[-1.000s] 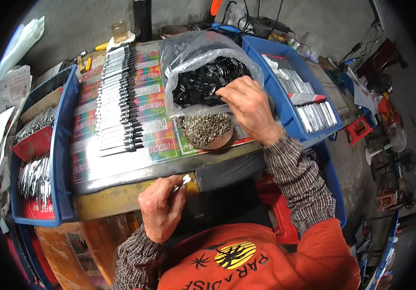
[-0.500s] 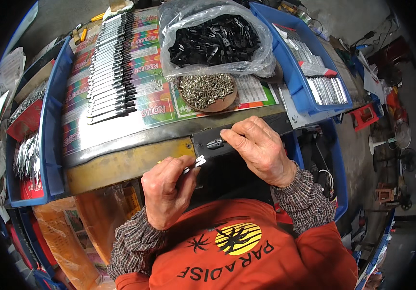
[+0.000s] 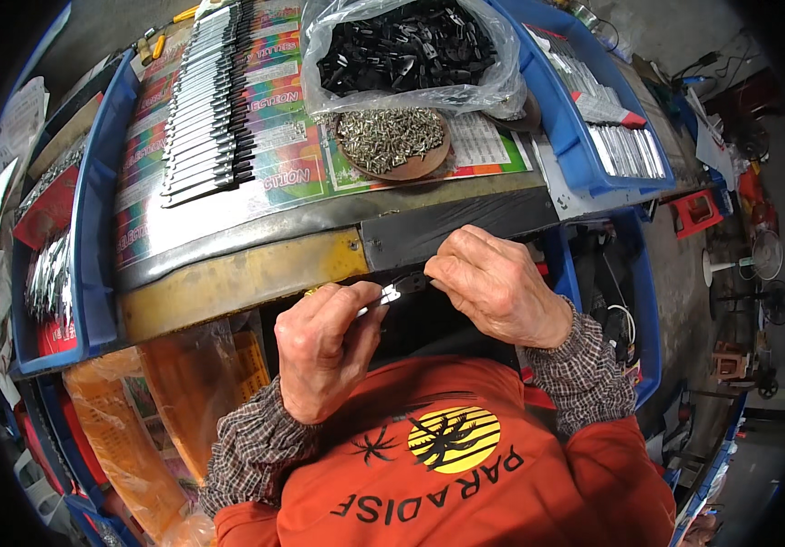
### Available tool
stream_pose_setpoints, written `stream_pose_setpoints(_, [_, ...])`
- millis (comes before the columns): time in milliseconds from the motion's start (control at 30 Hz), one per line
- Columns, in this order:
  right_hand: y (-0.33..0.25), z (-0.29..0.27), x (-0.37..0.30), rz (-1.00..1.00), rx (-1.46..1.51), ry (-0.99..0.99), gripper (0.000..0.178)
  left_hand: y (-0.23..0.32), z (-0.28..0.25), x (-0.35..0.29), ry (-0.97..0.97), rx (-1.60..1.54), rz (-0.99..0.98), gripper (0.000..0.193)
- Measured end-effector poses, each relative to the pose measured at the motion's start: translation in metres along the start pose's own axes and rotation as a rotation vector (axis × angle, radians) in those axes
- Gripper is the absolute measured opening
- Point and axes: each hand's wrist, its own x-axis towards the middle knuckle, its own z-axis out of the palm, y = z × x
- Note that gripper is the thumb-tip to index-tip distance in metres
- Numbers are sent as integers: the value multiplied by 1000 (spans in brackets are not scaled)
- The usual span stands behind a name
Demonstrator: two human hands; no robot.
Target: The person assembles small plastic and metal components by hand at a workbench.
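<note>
Left hand (image 3: 324, 351) closed around a thin silver metal piece (image 3: 376, 301), tip sticking out toward the right between thumb and fingers. Right hand (image 3: 493, 284) with fingers bent, pinching a small black part (image 3: 411, 283) against that tip. Both hands close together, just below the front edge of the worktop (image 3: 256, 273), above the orange shirt. Exact shape of the black part too small to tell.

On the worktop, well apart from the hands: a clear plastic bag (image 3: 411, 55) full of black parts, and just in front of it a round brown dish (image 3: 397, 146) with small silver pins. Left of the dish, a long row of finished silver-and-black pieces (image 3: 206, 109) lying side by side on a colourful printed sheet. Blue trays (image 3: 92, 210) on both sides, holding more metal pieces.
</note>
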Motion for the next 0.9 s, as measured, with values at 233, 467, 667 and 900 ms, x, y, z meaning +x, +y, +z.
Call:
stream_pose_setpoints(233, [3, -10, 2, -15, 15, -128, 15, 0, 2, -3, -4, 41, 48, 21])
stream_pose_setpoints(467, [6, -12, 0, -12, 80, -203, 14, -1, 4, -3, -8, 78, 99, 20])
stream_pose_setpoints(667, [13, -11, 3, -80, 142, -294, 12, -4, 8, -6, -46, 96, 158, 21])
stream_pose_setpoints(900, [13, -10, 4, -49, 228, -393, 11, -5, 10, -12, -91, 130, 201, 23])
